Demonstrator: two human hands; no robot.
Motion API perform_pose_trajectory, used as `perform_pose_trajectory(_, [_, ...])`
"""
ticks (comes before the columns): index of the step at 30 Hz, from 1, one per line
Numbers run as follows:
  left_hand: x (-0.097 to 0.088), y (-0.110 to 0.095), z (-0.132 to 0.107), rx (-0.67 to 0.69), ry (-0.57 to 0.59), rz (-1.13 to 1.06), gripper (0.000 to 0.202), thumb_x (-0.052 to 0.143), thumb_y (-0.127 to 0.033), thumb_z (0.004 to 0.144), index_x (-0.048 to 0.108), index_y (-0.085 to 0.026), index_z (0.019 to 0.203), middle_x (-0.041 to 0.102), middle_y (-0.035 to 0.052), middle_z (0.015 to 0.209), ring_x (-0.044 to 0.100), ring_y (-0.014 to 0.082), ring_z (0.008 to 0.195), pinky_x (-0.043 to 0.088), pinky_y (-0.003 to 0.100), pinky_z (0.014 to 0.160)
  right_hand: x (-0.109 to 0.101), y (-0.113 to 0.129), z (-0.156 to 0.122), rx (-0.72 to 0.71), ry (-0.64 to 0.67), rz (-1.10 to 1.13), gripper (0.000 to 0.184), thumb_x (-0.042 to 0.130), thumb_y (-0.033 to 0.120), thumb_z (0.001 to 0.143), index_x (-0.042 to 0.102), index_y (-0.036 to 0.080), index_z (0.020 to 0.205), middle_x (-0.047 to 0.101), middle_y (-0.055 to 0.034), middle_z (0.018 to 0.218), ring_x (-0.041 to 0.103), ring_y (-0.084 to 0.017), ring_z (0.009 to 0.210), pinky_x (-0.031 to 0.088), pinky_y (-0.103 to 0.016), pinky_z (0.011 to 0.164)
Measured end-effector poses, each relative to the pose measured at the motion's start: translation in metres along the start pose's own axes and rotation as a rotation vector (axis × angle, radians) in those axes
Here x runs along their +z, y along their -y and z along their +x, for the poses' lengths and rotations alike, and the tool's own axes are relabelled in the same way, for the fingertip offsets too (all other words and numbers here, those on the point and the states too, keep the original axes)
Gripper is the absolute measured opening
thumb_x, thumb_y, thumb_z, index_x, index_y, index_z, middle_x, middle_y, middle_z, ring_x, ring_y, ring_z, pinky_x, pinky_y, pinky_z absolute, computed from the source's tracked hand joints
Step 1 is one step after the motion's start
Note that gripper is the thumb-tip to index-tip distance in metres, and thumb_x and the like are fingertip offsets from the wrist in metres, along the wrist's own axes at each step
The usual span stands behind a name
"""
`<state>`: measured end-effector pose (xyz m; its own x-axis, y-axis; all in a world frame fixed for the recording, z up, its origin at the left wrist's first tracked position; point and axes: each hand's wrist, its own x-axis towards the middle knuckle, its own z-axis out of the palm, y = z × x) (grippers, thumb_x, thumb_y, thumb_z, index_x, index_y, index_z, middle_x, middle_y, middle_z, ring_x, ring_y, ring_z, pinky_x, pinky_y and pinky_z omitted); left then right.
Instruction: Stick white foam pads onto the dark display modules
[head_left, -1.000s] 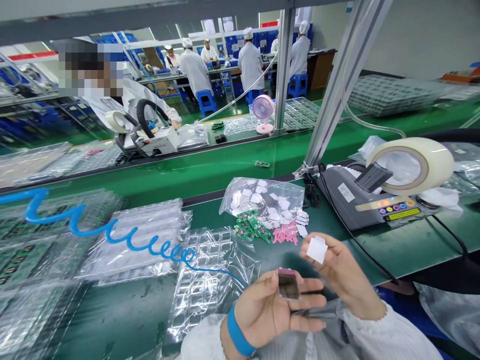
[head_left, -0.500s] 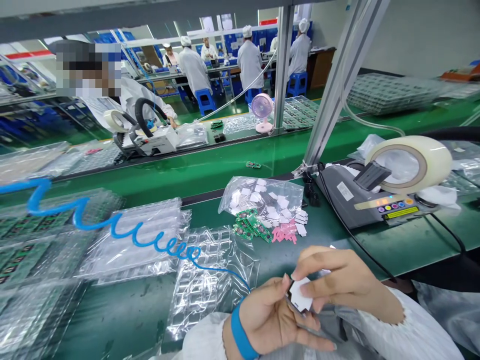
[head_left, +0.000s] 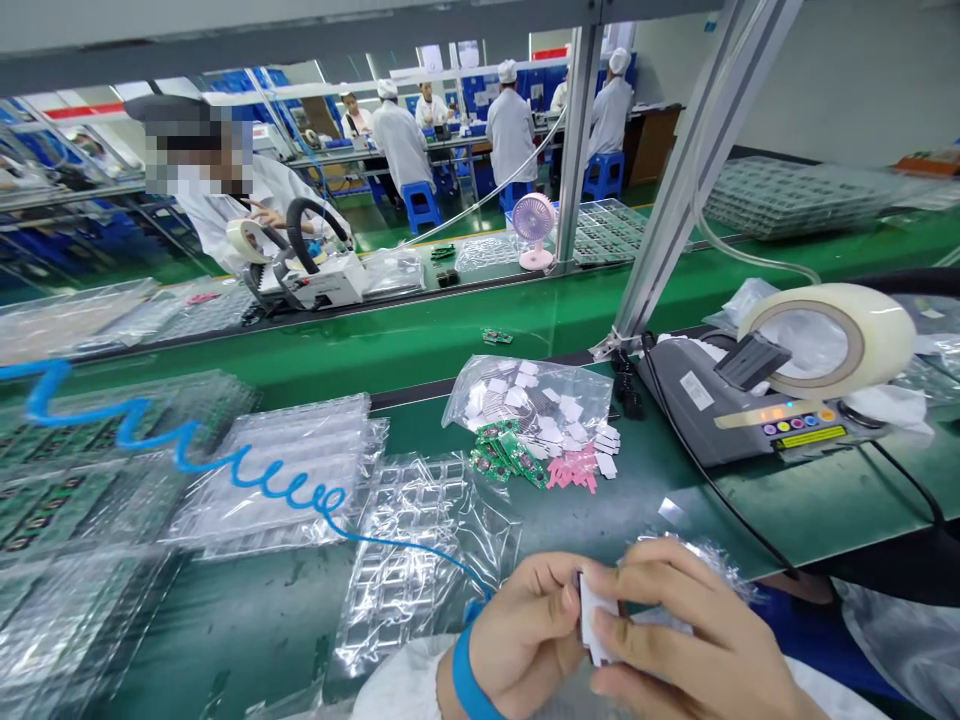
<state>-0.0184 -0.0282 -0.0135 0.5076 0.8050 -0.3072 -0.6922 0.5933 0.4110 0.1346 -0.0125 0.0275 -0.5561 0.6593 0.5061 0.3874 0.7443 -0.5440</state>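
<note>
Both hands meet over the front of the bench around a small flat piece with a white face and dark edges [head_left: 598, 618]. My left hand [head_left: 529, 635], with a blue wrist strap [head_left: 472, 668] on it, pinches the piece's left edge between thumb and fingers. From the right, my right hand [head_left: 690, 630] presses its fingertips on the white face. The piece stands tilted, and its back is hidden. Beyond the hands lie green circuit boards [head_left: 506, 455], pink strips [head_left: 574, 467] and a clear bag [head_left: 525, 400] of white tabs.
A tape dispenser [head_left: 697, 400] with a large tape roll [head_left: 885, 330] stands at right. Plastic trays [head_left: 405, 540] and stacked trays of boards [head_left: 60, 510] lie left. A coiled blue cord [head_left: 285, 480] runs to my wrist. Co-workers [head_left: 232, 200] sit beyond the green conveyor [head_left: 390, 335].
The white-faced piece has turned from lying nearly flat to a steeper tilt. My left fingers have curled in around it. The board on the conveyor has shifted slightly left.
</note>
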Motion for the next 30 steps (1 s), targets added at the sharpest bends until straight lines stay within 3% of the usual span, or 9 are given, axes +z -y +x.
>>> perform_pose_trajectory(4, [0.004,0.001,0.0,0.01,0.002,0.028,0.033,0.074,-0.037,0.062,0.067,-0.006,0.07,0.053,0.0025,0.06,0.046,0.0074,0.053,0.033,0.018,0.051,0.01,-0.006,-0.004,-0.001,-0.09,0.118,0.002,0.061,0.02,0.079,0.063,0.02,0.079,0.065,-0.0061,0.076,0.055,-0.016,0.06,0.05,-0.029,0.054])
perform_pose_trajectory(9, [0.011,0.002,0.006,0.036,-0.007,0.056,0.034,0.07,-0.039,0.067,0.068,-0.006,0.076,0.049,0.0015,0.062,0.042,0.0068,0.053,0.032,0.018,0.051,0.009,-0.012,0.004,0.02,-0.15,0.204,0.008,0.058,0.019,0.08,0.059,0.019,0.072,0.062,-0.0058,0.08,0.054,-0.013,0.061,0.049,-0.025,0.05])
perform_pose_trajectory(15, [0.01,0.002,0.012,0.033,0.016,0.035,0.035,0.067,-0.04,0.069,0.068,-0.006,0.08,0.051,0.0041,0.069,0.045,0.009,0.06,0.035,0.019,0.056,0.013,-0.018,0.001,0.076,-0.168,0.283,0.007,0.06,0.015,0.077,0.061,0.019,0.072,0.062,-0.0062,0.09,0.052,-0.012,0.064,0.049,-0.025,0.053])
perform_pose_trajectory(22, [0.007,0.004,0.012,0.071,-0.007,0.009,0.029,0.067,-0.035,0.07,0.069,-0.007,0.075,0.053,0.0029,0.065,0.044,0.0074,0.055,0.033,0.018,0.05,0.013,-0.021,0.002,0.02,-0.116,0.301,0.013,0.059,0.02,0.081,0.062,0.018,0.068,0.067,-0.0037,0.076,0.045,-0.011,0.055,0.044,-0.025,0.046])
perform_pose_trajectory(26, [0.005,0.006,0.01,0.087,-0.077,-0.002,0.026,0.071,-0.034,0.066,0.068,-0.009,0.066,0.052,0.0008,0.057,0.045,0.0067,0.051,0.035,0.018,0.05,0.012,-0.022,0.001,-0.001,-0.111,0.222,0.005,0.061,0.016,0.079,0.063,0.017,0.075,0.071,-0.0032,0.081,0.051,-0.01,0.052,0.045,-0.026,0.049])
perform_pose_trajectory(30, [0.001,0.008,0.008,0.02,-0.178,0.019,0.025,0.074,-0.033,0.063,0.069,-0.009,0.07,0.053,0.0004,0.058,0.045,0.0061,0.052,0.036,0.017,0.051,0.015,-0.02,-0.004,-0.017,-0.099,0.268,0.006,0.059,0.018,0.082,0.061,0.017,0.076,0.069,0.0006,0.068,0.053,-0.009,0.052,0.044,-0.023,0.051])
